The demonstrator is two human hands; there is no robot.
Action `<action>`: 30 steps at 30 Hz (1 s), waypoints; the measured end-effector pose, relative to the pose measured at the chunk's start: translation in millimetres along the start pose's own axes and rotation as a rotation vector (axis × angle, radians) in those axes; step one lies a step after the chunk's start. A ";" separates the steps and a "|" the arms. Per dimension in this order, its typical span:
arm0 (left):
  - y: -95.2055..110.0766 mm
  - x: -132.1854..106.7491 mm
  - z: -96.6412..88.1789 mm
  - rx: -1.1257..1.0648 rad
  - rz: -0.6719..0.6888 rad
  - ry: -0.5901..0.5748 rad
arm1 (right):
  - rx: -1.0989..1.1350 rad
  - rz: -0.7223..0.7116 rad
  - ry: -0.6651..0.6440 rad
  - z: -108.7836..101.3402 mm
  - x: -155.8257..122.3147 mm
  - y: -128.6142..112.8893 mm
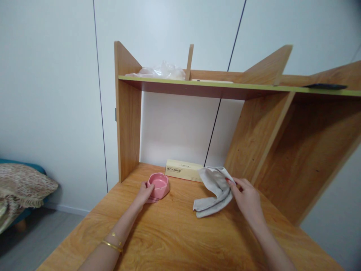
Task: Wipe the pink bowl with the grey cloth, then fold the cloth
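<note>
My left hand [146,192] grips the near left side of a pink ashtray [162,191], an angular, thick-walled dish. It is slightly tilted just over the desk, and whether it touches the top I cannot tell. Between the thumb and fingers of my right hand [245,195] is a folded grey cloth [213,195]. The cloth droops to the left, its lower end low over or on the wooden desk [158,237]. Behind both, a long cream cling film box [183,171] lies across the back of the desk, partly hidden by the cloth.
A wooden shelf [180,86] spans the desk, with a clear plastic bag [163,71] on its left part and a flat dark object [325,86] on its right. Upright panels [128,128] support it. A patterned blanket [25,186] covers blue furniture at far left.
</note>
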State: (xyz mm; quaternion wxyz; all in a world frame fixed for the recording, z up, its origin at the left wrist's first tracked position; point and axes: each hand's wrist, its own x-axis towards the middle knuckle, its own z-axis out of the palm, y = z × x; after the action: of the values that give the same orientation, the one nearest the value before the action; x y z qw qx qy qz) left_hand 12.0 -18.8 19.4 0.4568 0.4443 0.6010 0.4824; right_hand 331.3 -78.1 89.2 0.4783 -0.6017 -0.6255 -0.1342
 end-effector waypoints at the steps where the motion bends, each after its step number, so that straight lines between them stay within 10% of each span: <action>1: 0.0 -1.0 -0.7 -0.019 -0.005 -0.010 | 0.001 -0.001 0.041 -4.2 4.3 -4.4; 12: 7.8 -25.1 17.0 -0.157 -0.018 -0.305 | 0.091 0.058 0.134 10.4 -11.8 -27.4; 20: -0.4 -44.5 34.6 0.001 0.024 -0.458 | 0.229 -0.049 -0.122 31.4 -41.1 -50.5; 30: 3.7 -52.0 31.8 0.078 0.298 -0.352 | 0.307 -0.149 -0.445 56.3 -70.2 -69.3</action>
State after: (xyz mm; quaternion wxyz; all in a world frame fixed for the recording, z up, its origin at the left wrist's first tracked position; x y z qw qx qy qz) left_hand 53.2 -63.4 25.6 0.4608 0.6227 0.4582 0.4358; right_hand 232.9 -96.6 35.5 0.4037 -0.4891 -0.7706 0.0627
